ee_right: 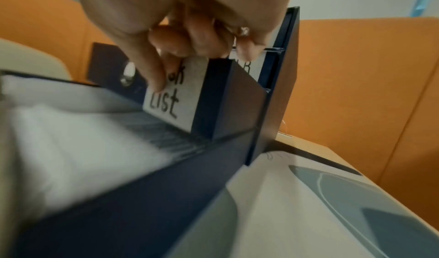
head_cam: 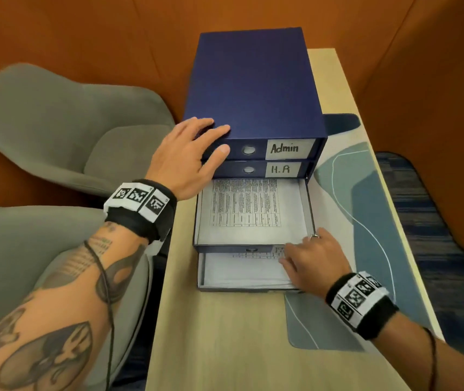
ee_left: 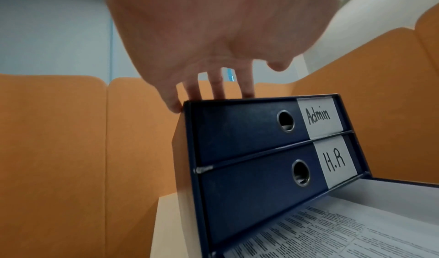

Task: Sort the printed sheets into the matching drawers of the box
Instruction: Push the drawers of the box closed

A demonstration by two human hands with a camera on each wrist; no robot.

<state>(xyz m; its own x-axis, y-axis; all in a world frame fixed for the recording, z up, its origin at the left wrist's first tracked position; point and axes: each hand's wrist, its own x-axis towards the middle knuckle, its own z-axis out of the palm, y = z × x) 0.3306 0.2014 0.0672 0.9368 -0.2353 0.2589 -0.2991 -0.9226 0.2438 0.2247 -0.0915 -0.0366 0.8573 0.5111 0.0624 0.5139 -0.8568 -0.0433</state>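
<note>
1. Box (head_cam: 253, 88), dark blue, stands on the table (head_cam: 225, 334) with its back toward the orange wall (head_cam: 84, 32); four drawers, the upper two closed, labelled "Admin" (head_cam: 288, 148) and "H.R" (head_cam: 281, 169).
2. Left hand (head_cam: 188, 156) lies on the box's front left top corner, forearm reaching in from the lower left. Grip spread: fingers straight and fanned over the top edge, thumb down across the Admin drawer front (ee_left: 242, 130). In the left wrist view the fingertips (ee_left: 219, 91) sit right on the top rim.
3. Third drawer (head_cam: 253, 248) is pulled out, a printed sheet (head_cam: 245, 204) with a table of text lying flat inside it.
4. Bottom drawer (head_cam: 242, 289) is pulled out further, below the third; it holds white sheets (head_cam: 239, 270), print visible only near the back.
5. Right hand (head_cam: 312, 263) is at the third drawer's front right corner, wrist coming in from the lower right, ring (head_cam: 314, 236) on one finger. Grip curled: in the right wrist view the fingers (ee_right: 154, 70) bend down over the drawer's front, touching its label reading "List" (ee_right: 166, 102); thumb placement cannot be told.
6. Patterned mat (head_cam: 366, 221) lies on the table right of the box; grey chairs (head_cam: 56, 122) stand to the left.
</note>
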